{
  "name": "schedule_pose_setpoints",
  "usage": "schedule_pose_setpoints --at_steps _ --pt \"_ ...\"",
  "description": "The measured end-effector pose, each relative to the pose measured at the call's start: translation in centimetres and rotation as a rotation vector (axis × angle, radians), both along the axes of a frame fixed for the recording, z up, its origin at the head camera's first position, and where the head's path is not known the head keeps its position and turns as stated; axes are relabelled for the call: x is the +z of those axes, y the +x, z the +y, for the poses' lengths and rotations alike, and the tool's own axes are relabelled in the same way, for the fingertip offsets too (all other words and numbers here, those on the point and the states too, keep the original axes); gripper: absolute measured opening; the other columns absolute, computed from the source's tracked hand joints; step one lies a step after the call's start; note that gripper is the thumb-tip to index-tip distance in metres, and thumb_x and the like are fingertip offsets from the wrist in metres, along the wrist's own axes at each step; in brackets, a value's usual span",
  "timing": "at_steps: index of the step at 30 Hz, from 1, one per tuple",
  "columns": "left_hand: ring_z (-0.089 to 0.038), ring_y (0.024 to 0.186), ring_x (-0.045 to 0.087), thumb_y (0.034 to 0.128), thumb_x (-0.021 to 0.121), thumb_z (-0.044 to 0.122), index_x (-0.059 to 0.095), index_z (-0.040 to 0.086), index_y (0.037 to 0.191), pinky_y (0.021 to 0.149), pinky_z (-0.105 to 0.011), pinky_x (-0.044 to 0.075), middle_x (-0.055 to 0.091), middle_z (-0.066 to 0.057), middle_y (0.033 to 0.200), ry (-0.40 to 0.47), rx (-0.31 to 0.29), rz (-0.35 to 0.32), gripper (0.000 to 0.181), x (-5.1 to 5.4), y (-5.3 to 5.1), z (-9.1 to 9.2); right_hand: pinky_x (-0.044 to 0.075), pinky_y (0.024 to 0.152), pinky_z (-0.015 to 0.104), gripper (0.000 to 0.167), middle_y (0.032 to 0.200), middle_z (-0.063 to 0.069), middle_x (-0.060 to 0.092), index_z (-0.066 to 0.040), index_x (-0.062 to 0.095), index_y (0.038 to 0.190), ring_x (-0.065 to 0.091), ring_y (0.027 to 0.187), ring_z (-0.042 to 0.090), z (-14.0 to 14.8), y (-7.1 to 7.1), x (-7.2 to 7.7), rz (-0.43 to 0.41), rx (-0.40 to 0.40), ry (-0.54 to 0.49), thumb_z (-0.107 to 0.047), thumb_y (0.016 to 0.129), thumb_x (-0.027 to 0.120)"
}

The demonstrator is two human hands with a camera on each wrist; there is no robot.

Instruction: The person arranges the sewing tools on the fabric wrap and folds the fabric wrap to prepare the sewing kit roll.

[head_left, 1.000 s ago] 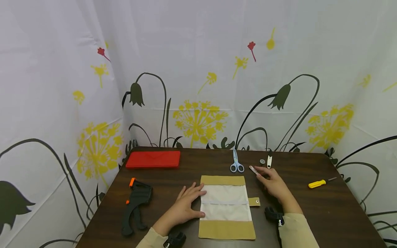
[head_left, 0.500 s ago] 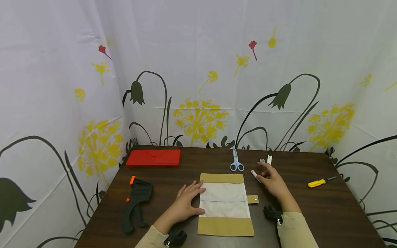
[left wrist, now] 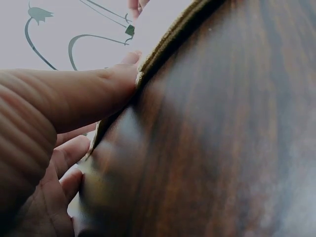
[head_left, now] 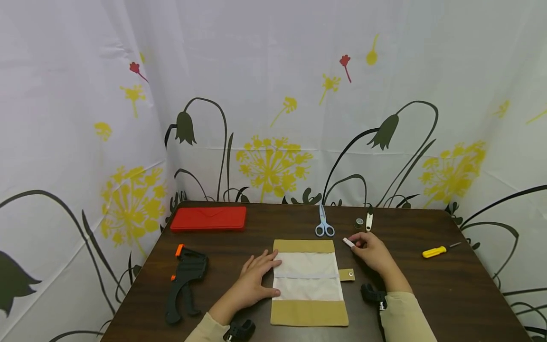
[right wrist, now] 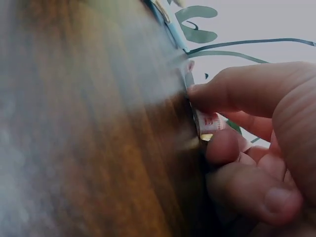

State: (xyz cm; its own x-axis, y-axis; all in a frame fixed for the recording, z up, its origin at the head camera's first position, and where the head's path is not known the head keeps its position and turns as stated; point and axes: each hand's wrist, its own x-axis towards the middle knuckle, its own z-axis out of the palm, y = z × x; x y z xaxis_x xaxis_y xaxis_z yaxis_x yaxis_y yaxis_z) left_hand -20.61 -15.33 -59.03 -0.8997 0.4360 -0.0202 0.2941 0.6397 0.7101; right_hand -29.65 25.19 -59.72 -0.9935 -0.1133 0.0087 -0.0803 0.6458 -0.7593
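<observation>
In the head view a tan and white fabric pouch lies unfolded on the table, its snap tab sticking out on the right. My left hand rests along the pouch's left edge with spread fingers; thumb and fingertips touch the cloth. Beyond the pouch's upper right corner, my right hand pinches a small white strip, apparently a folded tape measure, low over the table. Red print, tick marks and a brass-coloured end show on the tape measure in the right wrist view.
Blue scissors, a small round bobbin-like piece and a white-handled tool lie at the back. A yellow screwdriver is on the right. Leftward are a red flat case and a dark clamp with orange tips.
My right hand has turned the tape measure and shifted its grip slightly; the white-handled tool, partly covered half a second ago, shows again. The left hand stays on the pouch.
</observation>
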Motion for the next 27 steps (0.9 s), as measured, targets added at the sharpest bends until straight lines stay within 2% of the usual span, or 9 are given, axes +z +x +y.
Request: schedule_pose_setpoints --at_steps 3,5,9,11,16,20,24,27 --pt "-0.039 0.169 0.022 0.0862 0.094 0.03 0.059 0.016 0.156 0.129 -0.075 0.002 0.037 -0.005 0.179 0.0 0.0 0.0 0.079 -0.1 0.1 0.0 0.044 0.073 0.03 0.021 0.102 0.01 0.061 -0.006 0.072 0.116 0.053 0.082 0.017 0.1 0.1 -0.2 0.003 0.002 -0.053 -0.001 0.096 0.073" --pt "-0.04 0.169 0.022 0.0862 0.094 0.029 0.06 0.016 0.155 0.129 -0.075 0.002 0.037 -0.005 0.179 0.002 0.0 0.001 0.078 -0.1 0.1 0.0 0.046 0.068 0.029 0.028 0.101 0.011 0.06 -0.006 0.068 0.123 0.054 0.077 0.017 0.3 0.2 -0.2 -0.018 0.009 -0.123 0.001 0.097 0.071" --pt "-0.04 0.169 0.022 0.0857 0.094 0.028 0.061 0.017 0.155 0.129 -0.075 0.002 0.037 -0.005 0.179 -0.005 -0.001 0.004 0.077 -0.1 0.1 0.0 0.043 0.052 0.027 0.042 0.103 0.008 0.052 -0.014 0.061 0.141 0.052 0.067 0.017 0.9 0.4 -0.1 -0.129 0.015 -0.284 0.0 0.102 0.067" --pt "-0.04 0.169 0.022 0.0857 0.094 0.028 0.061 0.017 0.155 0.129 -0.075 0.002 0.037 -0.004 0.179 -0.009 0.001 0.002 0.077 -0.1 0.1 0.0 0.041 0.048 0.027 0.044 0.103 0.007 0.052 -0.017 0.059 0.146 0.052 0.066 0.017 1.1 0.4 0.0 -0.18 0.007 -0.347 -0.004 0.104 0.066" --pt "-0.039 0.169 0.021 0.0866 0.094 0.029 0.061 0.017 0.155 0.129 -0.075 0.001 0.036 -0.004 0.179 -0.007 0.004 -0.007 0.076 0.0 0.0 0.1 0.042 0.052 0.027 0.044 0.105 0.002 0.056 -0.015 0.056 0.149 0.055 0.07 0.016 1.5 0.3 0.2 -0.246 -0.028 -0.448 -0.014 0.107 0.068" --pt "-0.039 0.17 0.021 0.0871 0.093 0.029 0.061 0.017 0.154 0.129 -0.075 0.001 0.036 -0.004 0.179 -0.005 0.005 -0.003 0.076 0.0 0.0 0.1 0.04 0.054 0.024 0.037 0.1 -0.003 0.057 -0.012 0.053 0.144 0.051 0.066 0.011 2.0 0.3 0.0 -0.248 -0.031 -0.573 -0.011 0.109 0.062" --pt "-0.04 0.169 0.022 0.087 0.093 0.029 0.062 0.016 0.154 0.129 -0.075 0.002 0.037 -0.005 0.178 0.0 0.003 0.009 0.075 -0.1 -0.1 0.1 0.035 0.053 0.02 0.022 0.089 -0.009 0.057 -0.015 0.055 0.131 0.04 0.059 0.005 2.6 0.6 0.1 -0.237 0.042 -0.785 -0.006 0.112 0.052" --pt "-0.041 0.169 0.022 0.0868 0.093 0.028 0.062 0.017 0.153 0.129 -0.075 0.001 0.037 -0.005 0.178 0.003 0.003 0.005 0.075 -0.1 0.0 0.1 0.027 0.052 0.02 0.026 0.088 -0.01 0.062 -0.02 0.059 0.125 0.03 0.057 0.008 2.7 0.9 0.3 -0.248 0.177 -0.992 -0.005 0.116 0.039"
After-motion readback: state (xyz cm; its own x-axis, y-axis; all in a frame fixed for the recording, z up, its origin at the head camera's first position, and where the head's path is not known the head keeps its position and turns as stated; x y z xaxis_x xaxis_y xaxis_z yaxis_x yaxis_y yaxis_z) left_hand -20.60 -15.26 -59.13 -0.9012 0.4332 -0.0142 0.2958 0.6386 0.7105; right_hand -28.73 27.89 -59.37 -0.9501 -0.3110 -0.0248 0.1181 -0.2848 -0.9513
